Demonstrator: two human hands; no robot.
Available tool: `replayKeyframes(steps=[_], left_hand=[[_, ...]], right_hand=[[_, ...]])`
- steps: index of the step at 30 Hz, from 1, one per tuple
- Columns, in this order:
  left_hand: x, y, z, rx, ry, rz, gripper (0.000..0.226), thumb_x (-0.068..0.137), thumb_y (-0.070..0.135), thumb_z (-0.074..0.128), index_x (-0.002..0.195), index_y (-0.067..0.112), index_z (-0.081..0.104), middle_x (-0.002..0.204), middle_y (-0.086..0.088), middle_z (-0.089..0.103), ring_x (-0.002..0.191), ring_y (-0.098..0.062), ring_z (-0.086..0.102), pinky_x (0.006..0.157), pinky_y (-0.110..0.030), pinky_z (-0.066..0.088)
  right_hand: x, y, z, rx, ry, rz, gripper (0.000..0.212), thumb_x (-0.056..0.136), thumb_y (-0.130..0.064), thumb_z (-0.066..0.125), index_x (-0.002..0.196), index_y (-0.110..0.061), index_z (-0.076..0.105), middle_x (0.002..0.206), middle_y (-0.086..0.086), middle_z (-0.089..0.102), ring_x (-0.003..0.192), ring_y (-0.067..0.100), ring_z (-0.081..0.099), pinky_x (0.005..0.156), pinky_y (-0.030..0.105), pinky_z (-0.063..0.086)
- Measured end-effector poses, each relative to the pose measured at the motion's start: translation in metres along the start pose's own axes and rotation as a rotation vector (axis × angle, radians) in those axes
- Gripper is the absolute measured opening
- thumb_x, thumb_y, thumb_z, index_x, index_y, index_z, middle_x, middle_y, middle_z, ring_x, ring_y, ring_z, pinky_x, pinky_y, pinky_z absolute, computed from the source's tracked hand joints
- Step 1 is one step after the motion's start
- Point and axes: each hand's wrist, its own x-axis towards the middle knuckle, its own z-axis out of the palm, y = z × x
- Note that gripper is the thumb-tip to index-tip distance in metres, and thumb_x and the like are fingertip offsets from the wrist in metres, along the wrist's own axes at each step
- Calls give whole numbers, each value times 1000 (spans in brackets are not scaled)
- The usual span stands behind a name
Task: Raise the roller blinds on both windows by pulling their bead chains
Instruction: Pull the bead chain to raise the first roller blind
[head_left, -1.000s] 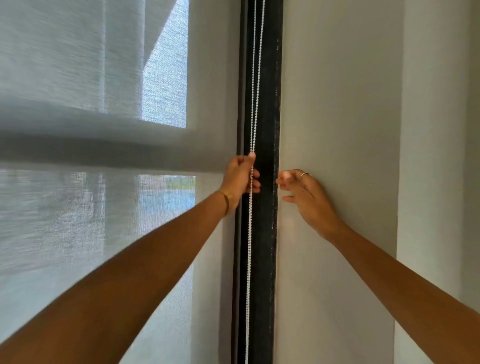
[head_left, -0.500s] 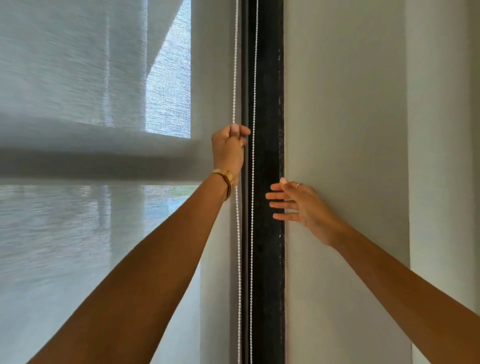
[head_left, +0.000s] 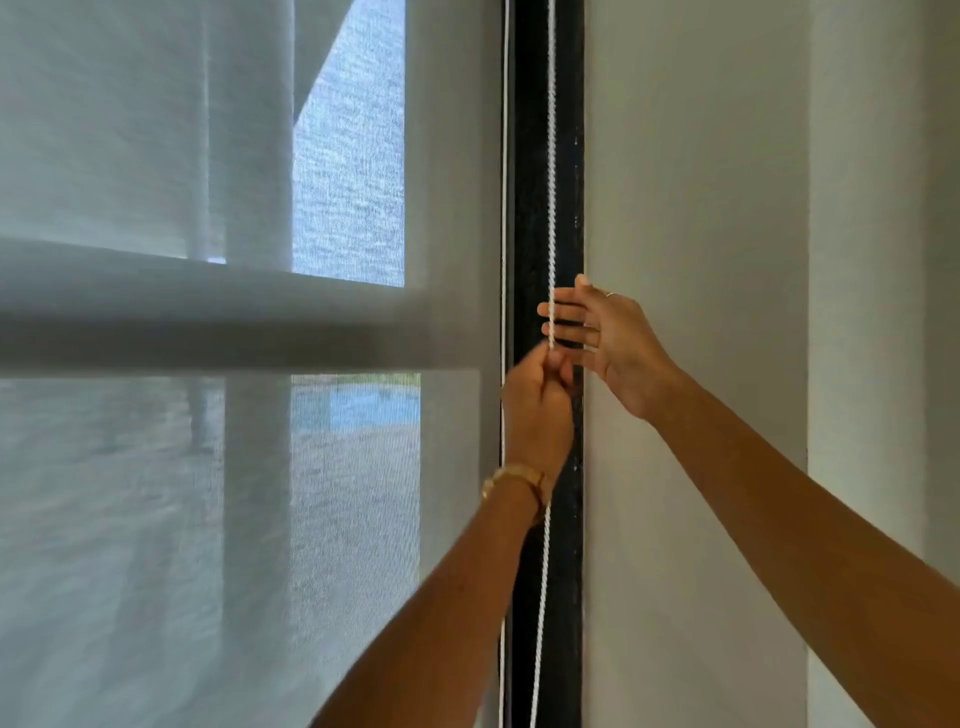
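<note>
A white bead chain (head_left: 551, 156) hangs in two strands along a black window frame (head_left: 566, 130). The right strand runs in front of the frame; the left strand (head_left: 503, 208) runs by the blind's edge. My left hand (head_left: 537, 410) is closed on the right strand at mid height. My right hand (head_left: 605, 343) is just above and to the right, fingers spread behind that strand, not closed on it. The translucent grey roller blind (head_left: 208, 467) covers the window at left.
A plain pale wall (head_left: 691, 208) fills the area right of the frame, with a second wall edge (head_left: 883, 312) further right. Through the blind a horizontal bar (head_left: 208, 306) and blue water outside show faintly.
My left hand has let go of the left strand, shifted right and down, and taken the right strand. My right hand has risen and moved in close above it.
</note>
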Motion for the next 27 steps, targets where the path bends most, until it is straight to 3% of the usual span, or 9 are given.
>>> replayKeyframes(steps=[5,8,14,17,20,22,24,27], left_hand=[[-87,-34,-9,18,-94,-160,26,80,11,32,60,23,42,54,13,38,53,-9,32,50,-20,27],[-131,-46,-24,78,-148,-257,31,87,8,34,60,22,42,49,14,39,51,-5,33,50,-17,29],[-207,-69,-55,216,-237,-444,40,92,1,33,59,22,41,55,9,41,52,-3,39,56,-12,38],[-242,-75,-69,281,-311,-490,38,92,0,36,60,21,41,59,5,41,54,-2,41,59,-11,39],[-256,-71,-85,315,-415,-543,39,93,2,35,61,23,41,59,6,42,53,-2,41,58,-12,36],[-253,-69,-97,272,-528,-647,37,97,9,31,66,22,45,62,5,48,61,-3,47,66,-20,41],[-249,-72,-110,267,-646,-728,29,96,23,36,75,24,55,75,7,61,81,-10,58,82,-30,45],[-236,-68,-124,166,-566,-748,27,87,37,43,98,29,66,98,12,71,107,-12,61,98,-35,42]], right_hand=[[-15,-4,11,10,-54,61,38,100,-33,34,119,-10,57,111,8,67,107,27,64,93,45,53],[-31,-5,19,94,-28,78,39,101,-33,31,119,-9,57,106,8,69,101,27,67,89,44,55],[-36,-38,47,170,94,32,37,101,-26,29,117,-11,58,94,3,69,72,15,64,63,29,55],[-41,-40,55,65,160,-52,32,98,-14,30,105,-10,61,73,0,59,46,6,41,42,19,33],[-58,-16,57,-45,184,-220,31,91,-8,29,74,-18,54,59,-2,41,44,3,31,43,18,26],[-71,-6,59,-96,187,-265,28,86,-9,31,67,-22,47,58,-3,38,46,4,32,44,18,27],[-87,2,62,-93,176,-238,29,83,-4,30,66,-22,45,57,-2,36,44,5,29,41,19,24],[-112,24,61,-52,162,-175,35,85,5,27,66,-19,44,56,0,31,42,6,25,37,21,18]])
